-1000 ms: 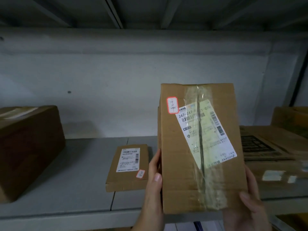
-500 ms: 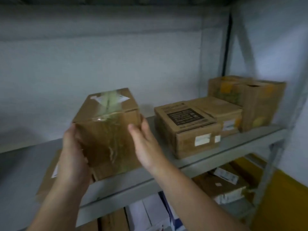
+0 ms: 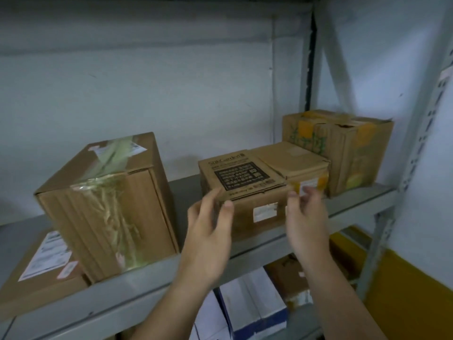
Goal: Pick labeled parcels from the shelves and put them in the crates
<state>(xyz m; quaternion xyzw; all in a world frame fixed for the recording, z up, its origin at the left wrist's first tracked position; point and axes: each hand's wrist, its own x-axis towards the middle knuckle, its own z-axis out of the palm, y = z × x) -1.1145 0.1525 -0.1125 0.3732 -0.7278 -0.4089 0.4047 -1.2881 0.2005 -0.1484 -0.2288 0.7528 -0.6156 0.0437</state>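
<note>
A grey metal shelf [image 3: 257,251] runs across the view with a pale wall behind it; at its left stands a tall taped box [image 3: 107,204], upright, its lower left corner resting on a flat parcel [image 3: 41,271] that lies label-up at the shelf's front edge; toward the right end sits a worn box with yellow patches [image 3: 343,150], touching a low plain box [image 3: 291,158] in front of it; just beside that, nearer the middle, sits the printed box [image 3: 240,182] with a black text panel on top and a white label on its front face. The left hand [image 3: 208,231] reaches up to the printed box's front left corner, thumb against the front face and fingers at the side, curled loosely round the corner; the right hand [image 3: 306,217] is raised at the front right corner, fingers relaxed and touching near the yellow label of the low box; whether it grips yet I cannot tell. Below the shelf, white-and-blue cartons [image 3: 245,307] show between the forearms.
</note>
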